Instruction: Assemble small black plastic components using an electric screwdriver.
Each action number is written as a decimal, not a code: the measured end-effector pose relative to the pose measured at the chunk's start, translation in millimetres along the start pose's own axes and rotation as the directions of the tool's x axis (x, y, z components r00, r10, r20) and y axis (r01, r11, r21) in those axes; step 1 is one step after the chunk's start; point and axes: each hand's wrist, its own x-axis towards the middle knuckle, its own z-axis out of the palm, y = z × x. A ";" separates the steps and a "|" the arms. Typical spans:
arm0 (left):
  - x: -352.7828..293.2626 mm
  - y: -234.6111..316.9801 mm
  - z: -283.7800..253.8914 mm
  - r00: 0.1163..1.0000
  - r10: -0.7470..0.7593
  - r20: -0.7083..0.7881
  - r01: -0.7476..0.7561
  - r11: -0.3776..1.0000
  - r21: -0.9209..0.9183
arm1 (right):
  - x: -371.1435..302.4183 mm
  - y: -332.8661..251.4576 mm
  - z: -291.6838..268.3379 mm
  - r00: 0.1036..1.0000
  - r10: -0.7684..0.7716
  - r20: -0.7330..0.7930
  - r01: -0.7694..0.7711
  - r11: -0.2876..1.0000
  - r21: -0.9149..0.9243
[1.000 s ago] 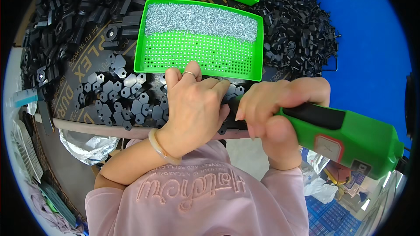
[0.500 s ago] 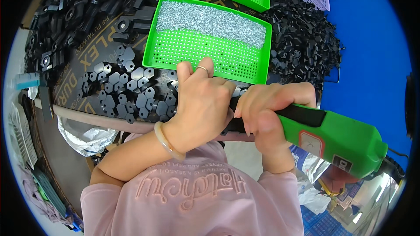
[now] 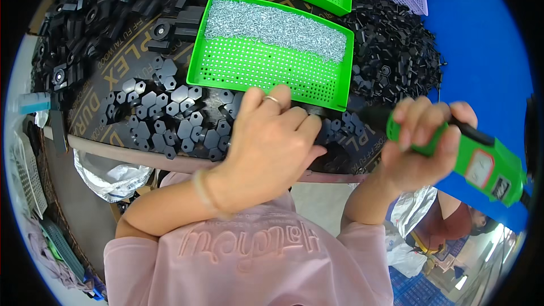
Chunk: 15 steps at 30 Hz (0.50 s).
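Far left we had a messy pile of black parts point(image 3: 99, 14) on the dark surface point(image 3: 133, 51), then a bunch of loose flat hexagonal pieces point(image 3: 185, 129). Next up was the green tray point(image 3: 243, 65), silver screws point(image 3: 277, 28) heaped along its far side. Our left hand point(image 3: 276, 143) was curled by the tray's near edge; couldn't tell if its grip held anything. Over right, our right hand point(image 3: 424, 143) had its grip wrapped round a green power tool point(image 3: 483, 165), black nose pointing left.

Probably screws point(image 3: 277, 28) lie in the tray point(image 3: 243, 65), behind the left hand point(image 3: 272, 141).
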 end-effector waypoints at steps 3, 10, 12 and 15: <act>-11.9 -21.4 -17.8 0.981 0.167 0.101 -0.151 0.976 -0.155 | 5.1 27.5 11.3 1.000 0.003 0.006 -0.003 1.000 -0.013; -22.9 -26.3 5.2 0.968 0.211 0.135 -0.214 0.977 0.013 | 7.8 51.9 17.9 0.992 0.066 -0.111 -0.080 0.988 -0.132; -21.5 -22.7 11.3 0.988 0.143 0.055 -0.147 0.985 0.093 | 8.0 53.2 17.0 0.990 0.072 -0.124 -0.084 0.992 -0.091; -19.4 -16.9 13.9 0.996 0.088 0.021 -0.090 0.985 0.148 | 8.0 55.0 15.5 0.991 0.060 -0.118 -0.072 0.993 -0.096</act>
